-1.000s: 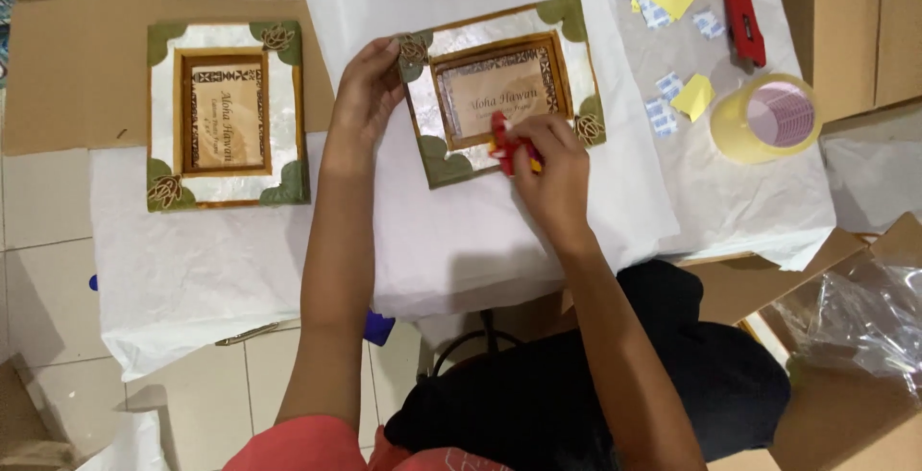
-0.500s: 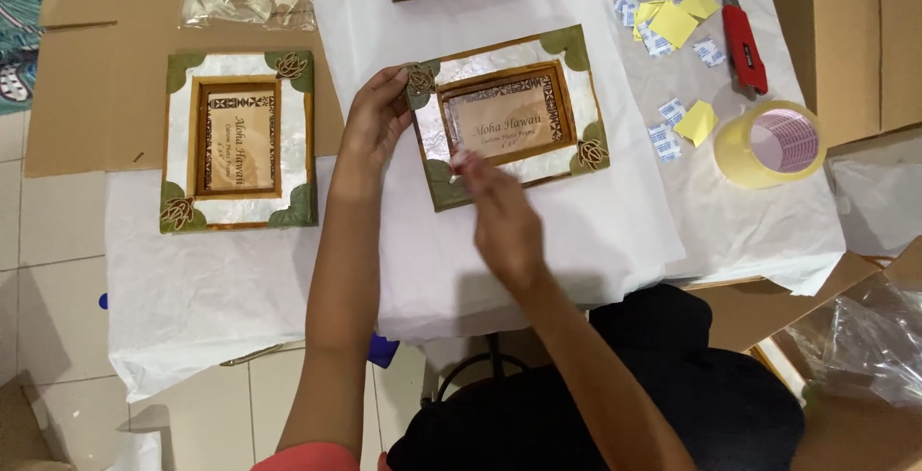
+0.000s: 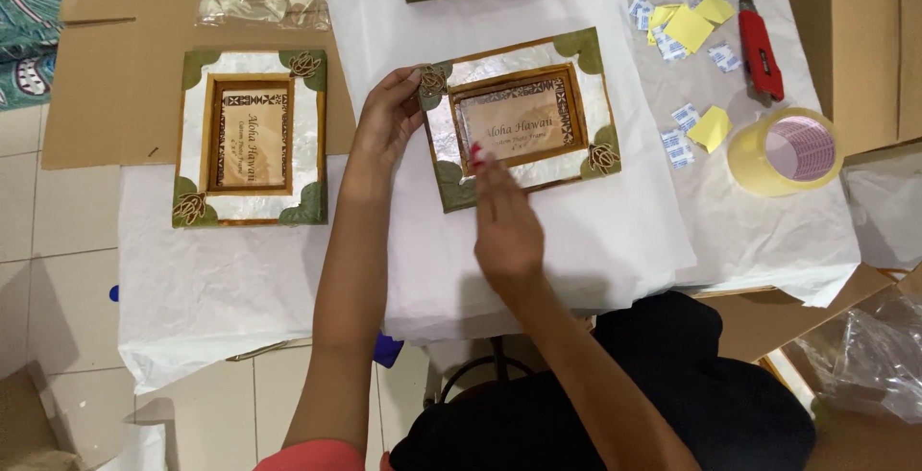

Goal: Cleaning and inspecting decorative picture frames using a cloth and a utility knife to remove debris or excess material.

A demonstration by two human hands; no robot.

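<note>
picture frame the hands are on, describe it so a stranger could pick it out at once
On the white paper sheet at the middle of the table lies a picture frame, the left hand gripping its left corner. Unlike the upright frame further left, it lies landscape and slightly tilted.

Two flat picture frames [image 3: 252,138] [image 3: 521,118]; one tape roll [image 3: 785,151]; one red cutter [image 3: 760,47].
</note>
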